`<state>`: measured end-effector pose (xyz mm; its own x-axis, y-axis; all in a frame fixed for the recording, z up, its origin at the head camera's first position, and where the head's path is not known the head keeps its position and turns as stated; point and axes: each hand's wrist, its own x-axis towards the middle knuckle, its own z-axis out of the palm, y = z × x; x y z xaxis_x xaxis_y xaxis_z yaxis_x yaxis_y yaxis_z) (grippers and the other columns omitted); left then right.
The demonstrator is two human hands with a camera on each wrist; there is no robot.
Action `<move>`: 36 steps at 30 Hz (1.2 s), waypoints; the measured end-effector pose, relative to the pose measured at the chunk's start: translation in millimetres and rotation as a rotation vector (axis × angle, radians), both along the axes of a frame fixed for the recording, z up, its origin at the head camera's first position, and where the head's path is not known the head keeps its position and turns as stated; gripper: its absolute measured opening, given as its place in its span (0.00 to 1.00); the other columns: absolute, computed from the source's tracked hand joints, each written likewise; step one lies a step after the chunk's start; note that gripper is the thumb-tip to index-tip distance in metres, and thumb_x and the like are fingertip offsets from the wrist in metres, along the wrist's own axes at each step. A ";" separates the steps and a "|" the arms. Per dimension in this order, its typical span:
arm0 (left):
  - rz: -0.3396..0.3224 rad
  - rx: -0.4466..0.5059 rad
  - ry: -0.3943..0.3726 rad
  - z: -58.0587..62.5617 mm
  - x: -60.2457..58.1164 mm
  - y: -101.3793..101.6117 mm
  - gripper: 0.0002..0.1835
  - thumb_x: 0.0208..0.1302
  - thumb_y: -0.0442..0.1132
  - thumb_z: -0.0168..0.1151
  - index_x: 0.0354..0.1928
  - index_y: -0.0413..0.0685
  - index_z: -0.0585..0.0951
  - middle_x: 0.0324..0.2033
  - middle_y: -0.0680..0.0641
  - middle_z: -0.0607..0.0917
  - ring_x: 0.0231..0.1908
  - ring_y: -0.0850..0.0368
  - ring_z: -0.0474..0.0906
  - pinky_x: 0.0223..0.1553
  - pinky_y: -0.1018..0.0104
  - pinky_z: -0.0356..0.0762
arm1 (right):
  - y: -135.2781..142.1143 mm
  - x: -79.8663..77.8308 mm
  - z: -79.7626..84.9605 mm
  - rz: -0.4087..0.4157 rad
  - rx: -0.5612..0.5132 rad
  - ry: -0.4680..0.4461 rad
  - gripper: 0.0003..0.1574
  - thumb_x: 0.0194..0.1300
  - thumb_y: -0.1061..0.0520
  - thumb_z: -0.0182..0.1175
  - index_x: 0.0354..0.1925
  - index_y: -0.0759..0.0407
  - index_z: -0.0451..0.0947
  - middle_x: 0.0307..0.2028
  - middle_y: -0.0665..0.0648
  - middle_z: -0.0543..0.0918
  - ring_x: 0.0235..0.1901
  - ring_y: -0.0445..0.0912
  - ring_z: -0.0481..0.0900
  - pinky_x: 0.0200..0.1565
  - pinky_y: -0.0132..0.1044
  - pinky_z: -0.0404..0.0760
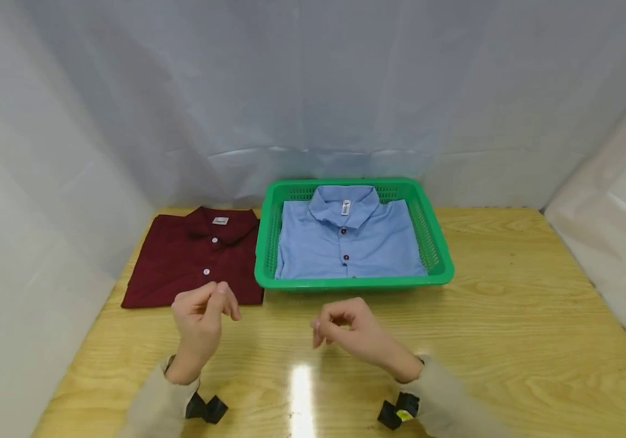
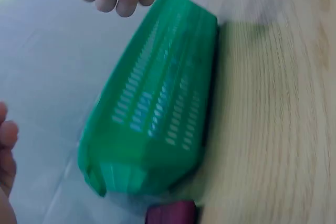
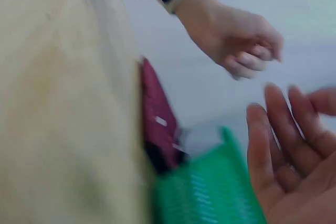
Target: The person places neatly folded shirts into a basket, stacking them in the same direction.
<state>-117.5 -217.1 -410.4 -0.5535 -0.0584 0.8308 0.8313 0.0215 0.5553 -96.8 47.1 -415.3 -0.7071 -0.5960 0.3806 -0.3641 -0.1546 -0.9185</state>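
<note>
My left hand (image 1: 201,317) hangs in front of the folded maroon shirt (image 1: 170,267), its fingers loosely curled with nothing in them. The right wrist view shows that left hand (image 3: 236,40) from the side, its fingertips bent in. My right hand (image 1: 359,331) is held just in front of the green basket (image 1: 356,283), fingers loosely bent and holding nothing. A folded light blue shirt (image 1: 313,243) with dark buttons lies inside the basket, collar toward the back. The maroon shirt lies flat on the table, its right edge against the basket's left side.
Beneath everything is a wood-grain table (image 1: 515,316), with a bright light reflection near its front. A pale grey sheet (image 1: 313,85) hangs behind the table, and more sheeting stands at the left and right sides. Small black devices (image 1: 207,409) are strapped at both wrists.
</note>
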 end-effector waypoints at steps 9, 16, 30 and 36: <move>0.340 0.322 0.016 -22.8 -20.9 -31.9 0.28 0.66 0.23 0.46 0.05 0.33 0.61 0.03 0.46 0.66 0.06 0.62 0.63 0.12 0.75 0.61 | -51.6 -4.1 -42.6 0.178 -0.074 -0.147 0.31 0.72 0.67 0.53 0.69 0.72 0.60 0.71 0.70 0.62 0.71 0.57 0.60 0.69 0.60 0.56; 0.466 0.483 -0.055 -42.6 -31.8 -67.0 0.27 0.66 0.23 0.47 0.07 0.24 0.58 0.03 0.45 0.65 0.04 0.61 0.62 0.09 0.73 0.58 | -82.8 -9.0 -63.5 0.118 -0.076 -0.197 0.39 0.72 0.66 0.52 0.76 0.63 0.51 0.77 0.62 0.51 0.75 0.49 0.49 0.73 0.50 0.47; 0.540 0.594 -0.159 -65.3 -45.6 -119.0 0.15 0.65 0.21 0.50 0.20 0.19 0.68 0.09 0.43 0.72 0.09 0.58 0.68 0.15 0.73 0.68 | -119.4 -25.8 -80.6 -0.244 0.009 -0.372 0.45 0.68 0.60 0.58 0.74 0.72 0.50 0.75 0.67 0.53 0.75 0.58 0.48 0.73 0.50 0.48; 0.736 0.372 -0.250 -58.8 -48.4 -121.9 0.10 0.65 0.25 0.54 0.28 0.21 0.74 0.20 0.54 0.80 0.24 0.63 0.74 0.29 0.73 0.67 | -135.6 -33.5 -83.9 -0.319 0.040 -0.270 0.48 0.68 0.58 0.60 0.76 0.67 0.47 0.76 0.61 0.53 0.75 0.51 0.47 0.73 0.47 0.47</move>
<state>-165.9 -338.9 -469.2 -0.4318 -0.7186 0.5452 0.5300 0.2870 0.7979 -130.2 -88.5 -499.1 -0.9298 -0.3415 0.1371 -0.1330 -0.0354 -0.9905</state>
